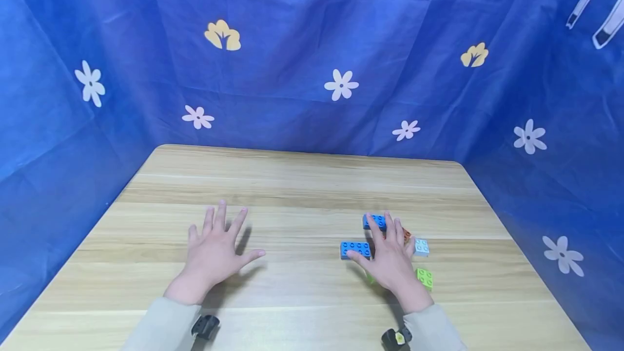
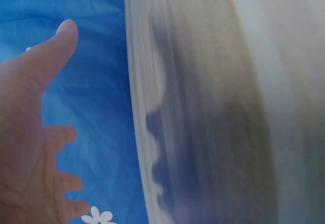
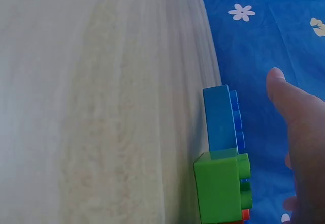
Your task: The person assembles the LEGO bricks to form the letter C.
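My left hand [image 1: 214, 253] is spread above the left half of the wooden table, its fingers apart and holding nothing. My right hand [image 1: 390, 261], fingers also spread, hovers over a loose group of toy building blocks and partly hides them. Nearest its thumb lies a blue block [image 1: 352, 251]; a second blue block [image 1: 374, 222] sits farther back under the fingers. Right of the hand are an orange block [image 1: 407, 235], a light blue block [image 1: 421, 247] and a green block [image 1: 424, 279]. The right wrist view shows a green block [image 3: 218, 191] in front of a blue block [image 3: 220, 120], below the thumb.
The wooden table [image 1: 292, 194] has rounded far corners. Blue fabric [image 1: 273, 69] with flower prints hangs behind it and at both sides. Black straps with small devices sit at the left wrist [image 1: 205, 327] and right wrist [image 1: 396, 338].
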Available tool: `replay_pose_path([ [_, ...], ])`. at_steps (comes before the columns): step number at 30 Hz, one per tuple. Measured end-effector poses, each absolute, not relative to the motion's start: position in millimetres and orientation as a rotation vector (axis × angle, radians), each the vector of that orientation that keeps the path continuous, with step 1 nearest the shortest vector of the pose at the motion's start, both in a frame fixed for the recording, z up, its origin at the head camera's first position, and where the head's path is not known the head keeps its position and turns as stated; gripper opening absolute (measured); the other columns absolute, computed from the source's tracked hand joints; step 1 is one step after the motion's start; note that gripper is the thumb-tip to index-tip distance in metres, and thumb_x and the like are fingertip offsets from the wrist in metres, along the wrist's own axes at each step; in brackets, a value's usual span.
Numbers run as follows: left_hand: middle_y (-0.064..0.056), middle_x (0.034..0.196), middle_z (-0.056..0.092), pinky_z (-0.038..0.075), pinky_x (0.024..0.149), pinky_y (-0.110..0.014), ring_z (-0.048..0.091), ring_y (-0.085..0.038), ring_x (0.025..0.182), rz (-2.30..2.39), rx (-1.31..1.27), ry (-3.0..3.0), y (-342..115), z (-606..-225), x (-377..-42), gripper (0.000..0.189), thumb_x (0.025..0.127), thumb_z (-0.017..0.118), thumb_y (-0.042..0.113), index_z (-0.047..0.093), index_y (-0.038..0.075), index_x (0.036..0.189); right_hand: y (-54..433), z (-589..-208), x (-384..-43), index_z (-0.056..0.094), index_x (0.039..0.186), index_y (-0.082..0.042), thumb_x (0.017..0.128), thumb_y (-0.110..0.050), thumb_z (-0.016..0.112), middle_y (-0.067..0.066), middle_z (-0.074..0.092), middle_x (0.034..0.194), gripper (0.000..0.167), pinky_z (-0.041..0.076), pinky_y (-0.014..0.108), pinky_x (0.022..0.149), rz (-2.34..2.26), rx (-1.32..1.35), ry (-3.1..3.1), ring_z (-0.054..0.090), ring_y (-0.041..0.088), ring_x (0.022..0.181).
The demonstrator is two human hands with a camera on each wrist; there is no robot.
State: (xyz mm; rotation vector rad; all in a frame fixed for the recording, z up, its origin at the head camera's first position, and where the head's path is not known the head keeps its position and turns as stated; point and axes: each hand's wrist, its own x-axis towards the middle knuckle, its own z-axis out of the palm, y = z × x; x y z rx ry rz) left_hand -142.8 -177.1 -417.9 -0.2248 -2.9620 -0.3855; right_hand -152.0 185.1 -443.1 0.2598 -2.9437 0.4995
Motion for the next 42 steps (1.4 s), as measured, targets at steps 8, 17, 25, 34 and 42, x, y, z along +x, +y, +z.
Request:
replay_pose_path([
  [8,-0.026,0.153,0.012,0.01,0.101,-0.073,0.009,-0.049,0.138,-0.437,-0.312,-2.942,-161.6,-416.7,-151.8,0.099,0.073,0.064,0.069,0.032,0.013,0.149,191.6,-444.2,-154.2,0.022,0.152,-0.029,0.076,-0.076,0.055,0.017,0.011,0.156,0.095,0.008,0.075,0.099,0.467,0.325,-2.902,0.007,0.042,0.14],
  [17,-0.025,0.151,0.022,0.02,0.102,-0.069,0.022,-0.046,0.135,-0.494,-0.43,-2.907,-137.5,-420.6,-162.5,0.099,0.072,0.068,0.067,0.035,0.011,0.147,197.4,-445.0,-157.7,0.025,0.151,-0.027,0.074,-0.073,0.061,0.018,0.02,0.153,0.097,0.015,0.064,0.102,0.494,0.413,-2.869,0.019,0.041,0.137],
  [25,-0.022,0.148,0.032,0.027,0.102,-0.063,0.029,-0.043,0.134,-0.605,-0.532,-2.887,-110.4,-423.9,-170.3,0.098,0.069,0.074,0.062,0.04,0.009,0.144,204.4,-445.7,-158.7,0.036,0.147,-0.02,0.073,-0.065,0.069,0.018,0.034,0.147,0.092,0.022,0.068,0.1,0.537,0.507,-2.847,0.03,0.041,0.133],
  [34,-0.021,0.142,0.041,0.033,0.101,-0.06,0.038,-0.04,0.13,-0.72,-0.67,-2.871,-83.1,-429.9,-177.5,0.097,0.065,0.079,0.057,0.044,0.007,0.141,214.9,-445.5,-164.7,0.041,0.143,-0.011,0.074,-0.057,0.073,0.016,0.044,0.141,0.089,0.027,0.059,0.105,0.548,0.662,-2.854,0.038,0.037,0.13],
  [42,-0.015,0.13,0.055,0.038,0.101,-0.052,0.048,-0.035,0.122,-0.874,-0.781,-2.847,-56.8,-435.1,-178.8,0.083,0.066,0.084,0.046,0.055,0.004,0.131,221.5,-444.6,-169.5,0.046,0.14,-0.012,0.075,-0.053,0.075,0.012,0.048,0.137,0.082,0.028,0.056,0.106,0.599,0.713,-2.906,0.041,0.033,0.128],
])
